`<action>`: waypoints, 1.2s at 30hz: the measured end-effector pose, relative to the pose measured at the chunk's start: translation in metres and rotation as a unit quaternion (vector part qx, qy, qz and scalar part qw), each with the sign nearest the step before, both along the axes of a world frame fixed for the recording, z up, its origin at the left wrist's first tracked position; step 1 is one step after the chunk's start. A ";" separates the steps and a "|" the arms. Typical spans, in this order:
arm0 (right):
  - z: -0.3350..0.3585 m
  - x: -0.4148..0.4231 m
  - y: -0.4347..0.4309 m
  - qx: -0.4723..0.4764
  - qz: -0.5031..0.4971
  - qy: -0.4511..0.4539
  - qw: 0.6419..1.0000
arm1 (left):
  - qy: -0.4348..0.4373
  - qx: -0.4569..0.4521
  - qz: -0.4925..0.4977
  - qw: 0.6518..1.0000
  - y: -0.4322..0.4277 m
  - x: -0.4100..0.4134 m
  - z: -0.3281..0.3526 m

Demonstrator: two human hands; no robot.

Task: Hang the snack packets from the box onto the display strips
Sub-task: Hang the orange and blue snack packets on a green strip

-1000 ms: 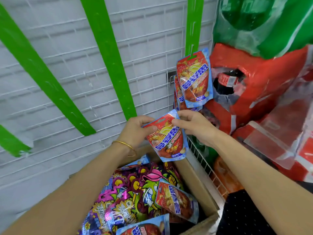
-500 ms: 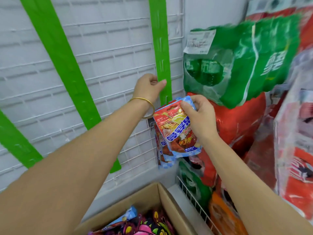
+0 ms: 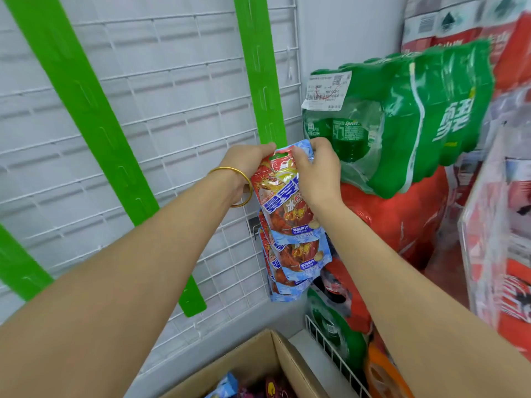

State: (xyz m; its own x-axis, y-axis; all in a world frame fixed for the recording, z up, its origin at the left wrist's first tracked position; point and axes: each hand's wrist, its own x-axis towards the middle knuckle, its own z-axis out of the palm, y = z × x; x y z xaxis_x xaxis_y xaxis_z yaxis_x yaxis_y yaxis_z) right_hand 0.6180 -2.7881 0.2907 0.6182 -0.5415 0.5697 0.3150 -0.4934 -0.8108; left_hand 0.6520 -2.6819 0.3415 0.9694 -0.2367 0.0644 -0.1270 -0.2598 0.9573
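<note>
Snack packet [image 3: 283,193], a glossy pouch in red and pale blue with a bold blue-and-white band of lettering across its front and a green patch around the hang hole at its top, is held against the lower end of the right-hand green display strip [image 3: 264,81], in front of a white wire grid panel [image 3: 172,110]. Left hand [image 3: 247,165], a gold bangle [image 3: 238,185] on its wrist, pinches the packet's top left corner, fingers closed on it at the strip's edge. Right hand [image 3: 319,173] is closed over the top right corner, its palm covering part of the packet's front. Below the held packet, more packets of the same kind [image 3: 296,262] hang overlapped on the strip; at least two show clearly, with further edges behind that cannot be counted. Three green strips are in view: the one in use, a long one [image 3: 94,133] slanting across the grid, and a third [image 3: 17,265] at the left edge. One open cardboard box [image 3: 267,360] sits at the bottom of the frame, with a blue packet corner [image 3: 227,386] and purple wrappers [image 3: 273,389] showing inside. To the right stand a green shrink-wrapped bundle of soda bottles [image 3: 416,110] and, beneath it, a red-wrapped bundle [image 3: 396,222].
</note>
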 end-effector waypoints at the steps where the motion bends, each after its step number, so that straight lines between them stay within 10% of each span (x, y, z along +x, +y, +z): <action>1: 0.001 0.000 0.000 0.001 0.005 0.003 1.000 | 0.009 -0.007 -0.003 1.000 0.001 -0.001 0.001; 26: -0.021 -0.006 -0.001 -0.011 0.016 0.117 0.993 | -0.012 0.026 0.019 0.999 0.005 -0.007 -0.005; 32: -0.043 -0.055 0.021 -0.245 -0.108 0.089 0.959 | -0.114 0.022 0.061 0.991 0.044 -0.036 -0.046; 36: -0.088 -0.095 0.047 -0.265 0.044 0.099 0.958 | -0.104 0.031 0.067 0.992 0.091 -0.077 -0.093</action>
State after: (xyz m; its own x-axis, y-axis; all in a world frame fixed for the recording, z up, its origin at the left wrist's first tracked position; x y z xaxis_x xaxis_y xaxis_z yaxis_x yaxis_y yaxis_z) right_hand 0.5228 -2.7406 0.2025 0.7729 -0.1490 0.6167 0.2397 -0.8314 -0.5014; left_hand 0.5752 -2.5911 0.2482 0.9598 -0.1167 0.2554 -0.2803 -0.3450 0.8958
